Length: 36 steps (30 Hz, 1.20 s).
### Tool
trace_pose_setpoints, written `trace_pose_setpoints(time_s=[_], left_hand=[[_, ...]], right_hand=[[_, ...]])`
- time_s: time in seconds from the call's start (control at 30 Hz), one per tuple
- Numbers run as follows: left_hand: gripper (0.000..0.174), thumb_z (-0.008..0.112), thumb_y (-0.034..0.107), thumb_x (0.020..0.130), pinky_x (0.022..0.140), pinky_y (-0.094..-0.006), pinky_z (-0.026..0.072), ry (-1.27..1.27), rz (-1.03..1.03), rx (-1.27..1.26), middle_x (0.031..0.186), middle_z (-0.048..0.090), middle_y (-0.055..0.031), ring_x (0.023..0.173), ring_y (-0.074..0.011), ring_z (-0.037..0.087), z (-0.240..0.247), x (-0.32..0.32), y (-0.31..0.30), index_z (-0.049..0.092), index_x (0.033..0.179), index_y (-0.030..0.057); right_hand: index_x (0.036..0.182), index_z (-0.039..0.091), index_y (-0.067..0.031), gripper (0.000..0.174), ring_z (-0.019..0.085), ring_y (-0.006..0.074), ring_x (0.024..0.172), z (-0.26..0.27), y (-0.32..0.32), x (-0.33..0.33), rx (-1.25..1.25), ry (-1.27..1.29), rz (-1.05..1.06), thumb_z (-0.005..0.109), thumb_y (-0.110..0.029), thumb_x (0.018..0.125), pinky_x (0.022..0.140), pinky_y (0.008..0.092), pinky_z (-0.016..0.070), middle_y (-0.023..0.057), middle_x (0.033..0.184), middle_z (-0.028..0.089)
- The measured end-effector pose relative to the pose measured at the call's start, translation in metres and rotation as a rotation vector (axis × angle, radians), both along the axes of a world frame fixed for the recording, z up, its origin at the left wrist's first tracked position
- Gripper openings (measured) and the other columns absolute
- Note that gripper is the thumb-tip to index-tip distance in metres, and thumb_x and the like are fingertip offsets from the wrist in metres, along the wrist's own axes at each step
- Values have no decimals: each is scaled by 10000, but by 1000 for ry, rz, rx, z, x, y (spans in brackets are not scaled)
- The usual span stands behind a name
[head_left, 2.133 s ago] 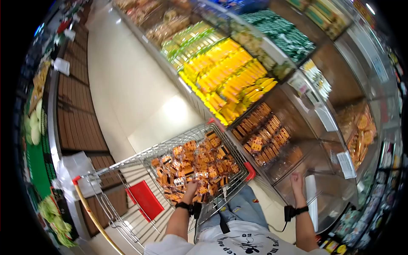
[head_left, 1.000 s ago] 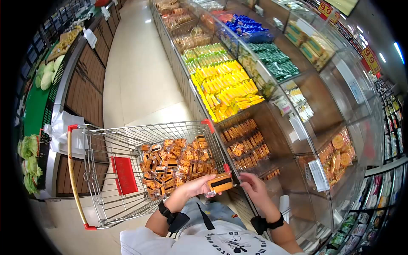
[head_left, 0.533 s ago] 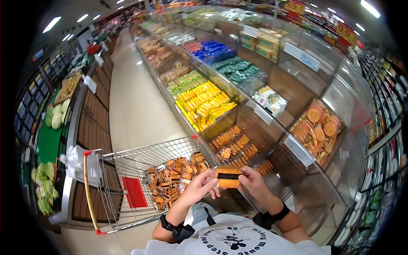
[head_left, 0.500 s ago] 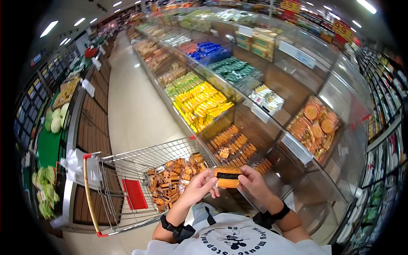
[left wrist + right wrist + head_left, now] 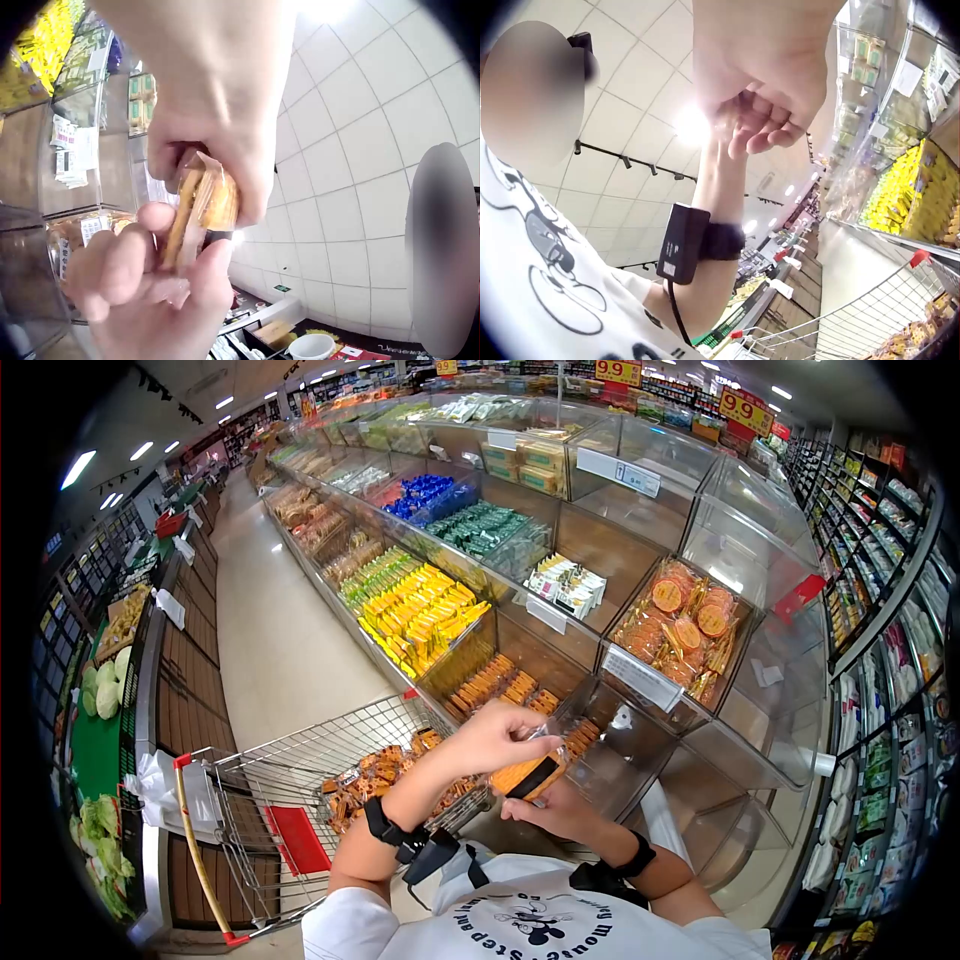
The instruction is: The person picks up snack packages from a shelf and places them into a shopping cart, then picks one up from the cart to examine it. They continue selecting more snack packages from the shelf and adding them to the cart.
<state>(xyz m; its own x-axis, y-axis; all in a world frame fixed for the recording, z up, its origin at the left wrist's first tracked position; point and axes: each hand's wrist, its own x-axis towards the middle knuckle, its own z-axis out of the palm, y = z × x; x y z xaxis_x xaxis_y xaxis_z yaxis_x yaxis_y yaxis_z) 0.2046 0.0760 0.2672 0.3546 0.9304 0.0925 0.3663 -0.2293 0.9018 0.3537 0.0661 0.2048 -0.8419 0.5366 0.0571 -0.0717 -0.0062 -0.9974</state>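
Head view: wrapped snack (image 5: 524, 772) outside cart rim (image 5: 410, 694)

Supermkt: shopping trolley (image 5: 298, 840), acrylic snack bins (image 5: 605, 542), "9.9" price signs (image 5: 746, 410), fresh veg (image 5: 106, 698).

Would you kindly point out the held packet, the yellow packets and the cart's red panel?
Held packet (image 5: 534, 777): head view, dark band.
Yellow packets (image 5: 420, 616): head view, pile's middle.
Red panel (image 5: 298, 840): head view, its centre.

Clear-wrapped golden snack (image 5: 517, 773) with dark band, aslant between both hands (image 5: 503, 736) (image 5: 562, 812).
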Motion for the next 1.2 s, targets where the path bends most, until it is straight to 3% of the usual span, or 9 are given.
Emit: trace_pose_setpoints(time_s=[0.4,0.5,0.57,0.63,0.7,0.9,1.03,1.07,1.2], left_hand=[[195,565,237,665,420,-235,301,345,-152,173,471,359,-48,445,-116,391,45,-20,-8,568,673,42],[194,580,198,679,465,-223,339,82,209,444,614,433,-50,551,-120,432,33,-37,-12,562,802,48],[304,482,190,774,661,-233,410,-134,351,309,863,470,-59,813,-139,469,14,-55,-10,431,1035,41],[278,378,216,833,639,-246,418,-530,215,24,853,491,-63,773,-122,483,-12,-74,-10,426,1020,16],[327,324,241,852,687,-256,430,-733,38,-215,915,482,-64,828,-122,490,-27,-87,-17,372,1073,5],[327,449,142,806,642,-213,447,-666,210,-300,876,491,-33,779,-79,484,-60,-115,-11,350,1074,-17],[249,492,126,781,578,-204,429,-450,174,-250,753,536,-26,670,-59,498,-108,-132,6,443,995,9],[211,518,100,752,557,-217,420,-190,141,-197,674,542,-60,611,-71,501,-93,-135,8,475,941,16],[217,541,95,723,516,-239,396,-201,-77,-76,655,528,-111,560,-139,493,-140,-108,22,482,918,21]], right_hand=[[921,453,19,166,520,99,665,-7,-18,-46,67,218,-123,426,-2,759,605,203,425,56,784,526],[1002,422,-4,301,490,154,819,-18,6,-63,200,190,-495,498,-24,712,664,263,417,105,954,472],[1088,372,-9,413,463,222,910,1,21,-68,498,131,-702,497,-17,694,742,314,393,154,1078,402],[1137,336,-12,479,444,276,946,11,30,-75,934,7,-955,490,-15,683,790,339,365,181,1133,350],[1140,357,-31,499,417,290,978,12,32,-84,1137,-75,-931,500,-4,663,799,329,356,166,1163,336],[1125,392,-75,500,401,291,994,-13,32,-112,1378,-255,-732,545,-20,651,786,327,369,138,1194,296],[1118,395,-76,511,397,263,997,-28,33,-97,919,-311,-884,479,64,633,777,309,372,134,1164,338],[1115,391,-61,495,421,252,969,-13,32,-93,834,-350,-885,453,71,642,762,303,377,125,1135,374],[1026,457,-44,352,494,257,820,-43,40,-56,809,-564,-476,552,-112,694,702,305,405,133,903,519]])
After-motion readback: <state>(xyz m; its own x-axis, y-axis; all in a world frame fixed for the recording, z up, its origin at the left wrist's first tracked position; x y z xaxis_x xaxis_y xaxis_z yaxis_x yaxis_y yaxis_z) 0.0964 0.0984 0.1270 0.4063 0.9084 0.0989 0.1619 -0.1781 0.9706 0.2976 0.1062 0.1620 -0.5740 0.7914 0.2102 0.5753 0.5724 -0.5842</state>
